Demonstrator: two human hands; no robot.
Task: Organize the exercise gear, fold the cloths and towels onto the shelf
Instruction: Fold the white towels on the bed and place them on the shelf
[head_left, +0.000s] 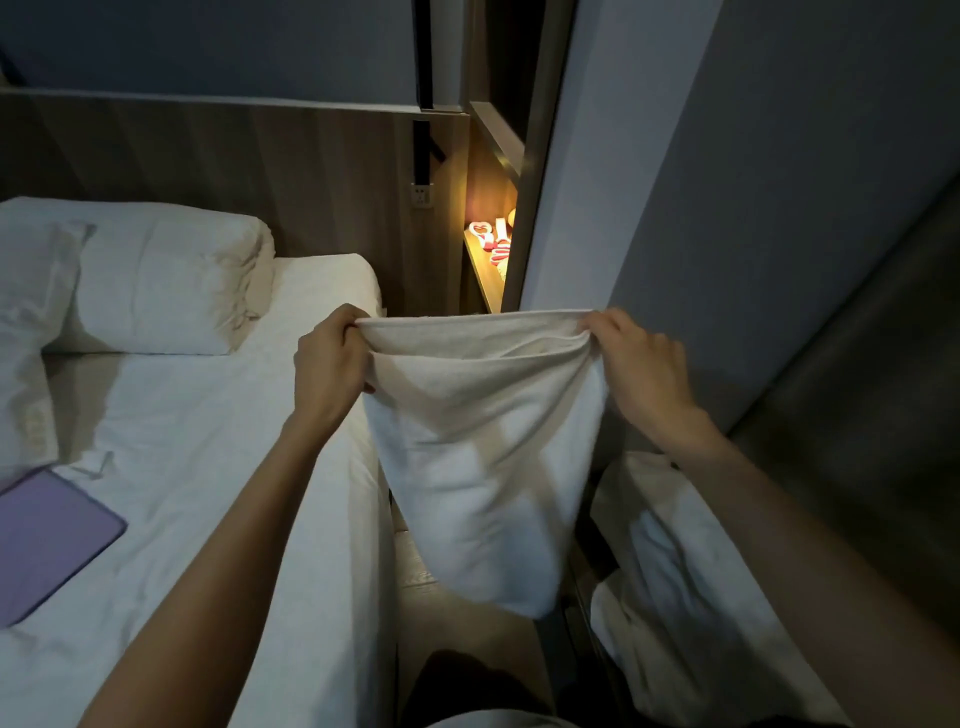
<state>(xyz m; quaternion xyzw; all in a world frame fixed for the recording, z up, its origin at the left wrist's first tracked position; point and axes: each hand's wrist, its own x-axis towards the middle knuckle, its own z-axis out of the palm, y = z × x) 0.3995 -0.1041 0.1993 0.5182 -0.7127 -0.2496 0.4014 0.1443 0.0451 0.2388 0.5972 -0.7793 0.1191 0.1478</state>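
A white towel (483, 452) hangs doubled over in the air between the bed and the grey wall. My left hand (330, 358) pinches its upper left corner. My right hand (631, 364) pinches its upper right corner. The top edge is stretched level between both hands and the lower end dangles above the floor. More white cloth (675, 571) lies crumpled in a heap low on the right, below my right forearm. A lit wooden shelf (485, 270) sits in the niche behind the towel.
The bed (218, 431) with white sheets fills the left, with two pillows (166, 280) at its head. A purple flat pad (47, 540) lies on the sheet at the left edge. Small red and white items (491, 241) stand on the lit shelf. A narrow floor strip (457, 613) runs between bed and wall.
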